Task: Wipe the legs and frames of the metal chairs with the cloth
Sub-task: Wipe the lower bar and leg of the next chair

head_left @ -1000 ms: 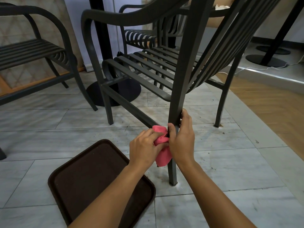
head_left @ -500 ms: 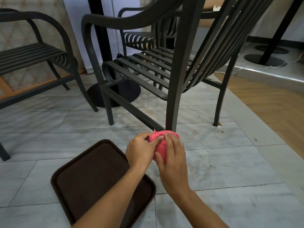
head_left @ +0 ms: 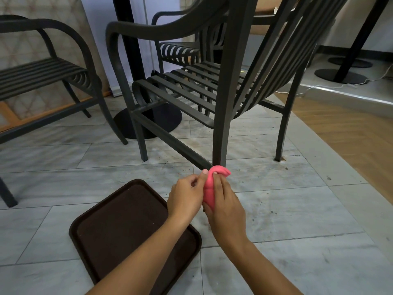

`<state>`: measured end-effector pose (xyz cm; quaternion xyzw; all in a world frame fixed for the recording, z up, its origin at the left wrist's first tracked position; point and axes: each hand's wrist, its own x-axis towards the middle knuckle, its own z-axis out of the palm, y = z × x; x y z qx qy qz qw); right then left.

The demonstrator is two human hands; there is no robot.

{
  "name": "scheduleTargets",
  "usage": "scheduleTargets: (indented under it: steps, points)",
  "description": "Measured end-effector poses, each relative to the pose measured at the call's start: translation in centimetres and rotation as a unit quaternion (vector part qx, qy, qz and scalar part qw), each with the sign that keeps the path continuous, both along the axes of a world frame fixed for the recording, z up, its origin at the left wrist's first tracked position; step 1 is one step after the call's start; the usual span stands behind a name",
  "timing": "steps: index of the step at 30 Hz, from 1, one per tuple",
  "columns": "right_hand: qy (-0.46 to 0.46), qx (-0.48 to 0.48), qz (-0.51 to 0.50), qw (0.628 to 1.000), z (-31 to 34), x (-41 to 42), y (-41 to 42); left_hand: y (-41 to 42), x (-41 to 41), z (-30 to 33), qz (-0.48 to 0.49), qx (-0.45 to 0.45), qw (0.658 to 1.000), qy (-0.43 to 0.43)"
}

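Currently gripping bunched pink cloth (head_left: 209,186) between left hand (head_left: 187,198) and right hand (head_left: 226,204), both closing on it; holding it upright, long axis vertical, top curling rightward, just before dark metal chair leg (head_left: 222,116), above grey floor tiles (head_left: 287,205).

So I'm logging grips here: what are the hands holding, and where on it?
The pink cloth, bunched: the right hand wraps its lower part, the left hand pinches its left edge.

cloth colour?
Pink, plain, no pattern. The cloth shows in the head view, bunched between both hands.
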<state>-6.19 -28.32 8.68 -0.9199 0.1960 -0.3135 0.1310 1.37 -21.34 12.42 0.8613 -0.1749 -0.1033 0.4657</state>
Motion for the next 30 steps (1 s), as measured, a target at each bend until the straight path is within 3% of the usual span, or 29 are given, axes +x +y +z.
scheduleTargets:
  steps: [5, 14, 22, 30]
  points:
    - [-0.009, -0.044, 0.018, 0.999, 0.1, -0.3, -0.5, 1.8, -0.9, -0.1, -0.063, 0.101, 0.983, -0.143]
    - [0.014, -0.093, 0.014, 0.995, 0.2, -1.1, -0.9, 3.8, -0.7, -2.8, -0.122, 0.221, 0.896, -0.365]
    - [0.043, -0.054, 0.011, 0.998, 1.1, -2.0, -0.4, 3.3, -1.3, -3.1, -0.163, 0.232, 0.900, -0.331]
    - [0.123, 0.014, -0.003, 0.992, 10.7, -5.7, -0.7, 2.9, -5.3, 6.4, -0.205, 0.191, 0.936, -0.213]
